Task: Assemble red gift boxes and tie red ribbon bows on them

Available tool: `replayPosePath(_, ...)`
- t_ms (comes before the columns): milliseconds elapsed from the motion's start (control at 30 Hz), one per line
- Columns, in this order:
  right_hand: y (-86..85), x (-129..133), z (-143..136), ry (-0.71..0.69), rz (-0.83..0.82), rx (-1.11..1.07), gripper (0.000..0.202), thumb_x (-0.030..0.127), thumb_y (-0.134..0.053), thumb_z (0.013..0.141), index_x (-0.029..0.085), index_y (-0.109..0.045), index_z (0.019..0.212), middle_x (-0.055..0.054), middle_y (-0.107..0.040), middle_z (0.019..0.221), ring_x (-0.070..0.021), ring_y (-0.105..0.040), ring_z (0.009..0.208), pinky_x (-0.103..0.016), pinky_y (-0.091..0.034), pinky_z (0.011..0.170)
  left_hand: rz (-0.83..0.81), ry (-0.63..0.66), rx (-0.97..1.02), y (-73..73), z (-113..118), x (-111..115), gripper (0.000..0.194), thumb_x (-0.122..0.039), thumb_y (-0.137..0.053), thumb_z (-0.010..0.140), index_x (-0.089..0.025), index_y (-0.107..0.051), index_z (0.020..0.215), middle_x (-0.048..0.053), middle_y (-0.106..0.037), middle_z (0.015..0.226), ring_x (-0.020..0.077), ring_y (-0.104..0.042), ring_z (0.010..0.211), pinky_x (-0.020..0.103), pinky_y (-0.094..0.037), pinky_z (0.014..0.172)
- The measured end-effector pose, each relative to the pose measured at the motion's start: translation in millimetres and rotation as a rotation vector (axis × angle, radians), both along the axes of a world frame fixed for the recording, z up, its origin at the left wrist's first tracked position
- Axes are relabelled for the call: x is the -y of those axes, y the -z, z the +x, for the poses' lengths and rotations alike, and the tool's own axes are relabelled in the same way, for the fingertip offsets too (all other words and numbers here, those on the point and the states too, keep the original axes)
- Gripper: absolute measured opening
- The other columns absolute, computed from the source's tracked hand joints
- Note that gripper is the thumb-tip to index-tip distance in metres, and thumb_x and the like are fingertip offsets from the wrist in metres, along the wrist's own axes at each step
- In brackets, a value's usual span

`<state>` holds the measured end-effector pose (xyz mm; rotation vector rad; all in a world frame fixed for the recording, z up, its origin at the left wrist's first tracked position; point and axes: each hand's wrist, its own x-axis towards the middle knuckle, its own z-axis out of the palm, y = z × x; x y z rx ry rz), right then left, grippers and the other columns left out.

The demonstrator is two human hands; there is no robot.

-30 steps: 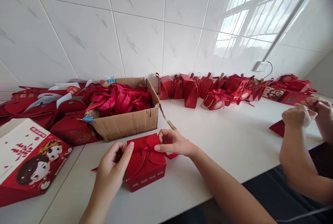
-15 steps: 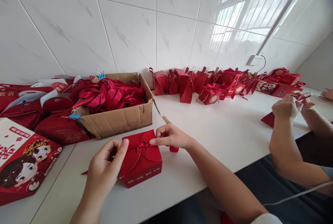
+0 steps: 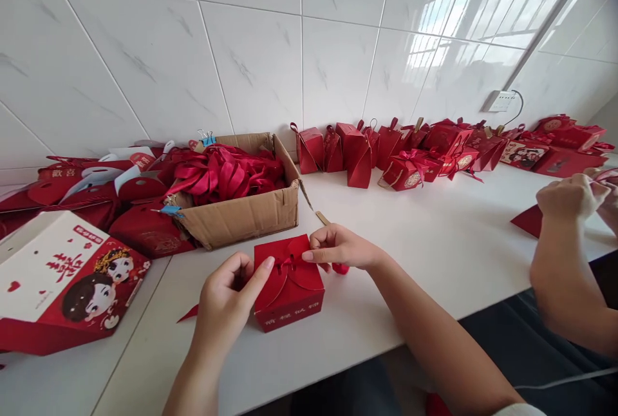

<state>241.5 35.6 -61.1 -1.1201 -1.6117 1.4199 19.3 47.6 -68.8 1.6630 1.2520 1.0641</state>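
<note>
A red gift box (image 3: 294,300) with curved overlapping flaps and pale lettering on its front stands on the white table. A red ribbon (image 3: 287,264) passes through the slots in its top and crosses in the middle. At the box's left edge my left hand (image 3: 229,293) pinches the ribbon, whose pointed tail pokes out left of the wrist. My right hand (image 3: 338,250) closes on the ribbon's other side at the top right corner, thumb over the flap. A loop of ribbon hangs below those fingers. The fingertips partly hide the ribbon at both sides.
An open cardboard box (image 3: 241,213) heaped with red ribbons (image 3: 226,174) stands behind. Red boxes and a cartoon-printed box (image 3: 96,287) lie left. Several finished red boxes (image 3: 357,152) line the wall. A co-worker's hand (image 3: 570,197) works at the right beside a red piece (image 3: 528,219).
The view has swung left, so everything appears farther right. Both hands stay at the gift box on the ribbon, with little visible change in the crossing.
</note>
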Motion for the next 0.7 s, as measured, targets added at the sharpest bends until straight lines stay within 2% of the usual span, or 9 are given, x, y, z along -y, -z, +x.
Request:
replayPosePath(100,-1.9,2.7,1.5,0.027,0.025,0.045,0.041,0.050,-0.067,0.077,0.015,-0.055,0.059,0.004,-0.053,0.049,-0.0035,-0.037,0.040,-0.018,-0.023,0.036,0.008,0.010,-0.006,0.0,-0.3,0.9,0.045,-0.048,-0.063,0.075,-0.020,-0.033,0.055,-0.005,-0.028,0.057,0.0110,-0.029,0.055,0.023,-0.025,0.051)
replayPosePath(367,-3.7,4.6,1.8,0.047,0.035,0.002,0.039,0.045,-0.069,0.076,0.016,-0.053,0.056,0.004,-0.052,0.048,-0.0053,-0.043,0.043,-0.019,-0.029,0.041,0.070,-0.008,-0.026,-4.1,1.7,5.8,0.046,-0.041,-0.058,0.079,-0.020,-0.024,0.056,-0.005,-0.022,0.057,0.0107,-0.025,0.053,0.024,-0.023,0.051)
replayPosePath(700,-4.0,3.0,5.3,0.080,-0.067,0.001,0.038,0.040,-0.077,0.068,0.015,-0.052,0.055,0.008,-0.042,0.044,-0.0036,-0.037,0.040,-0.018,-0.032,0.039,0.044,0.007,0.016,0.0,-4.4,2.5,0.044,-0.040,-0.056,0.081,-0.021,-0.022,0.059,-0.005,-0.020,0.060,0.0105,-0.022,0.055,0.024,-0.021,0.052)
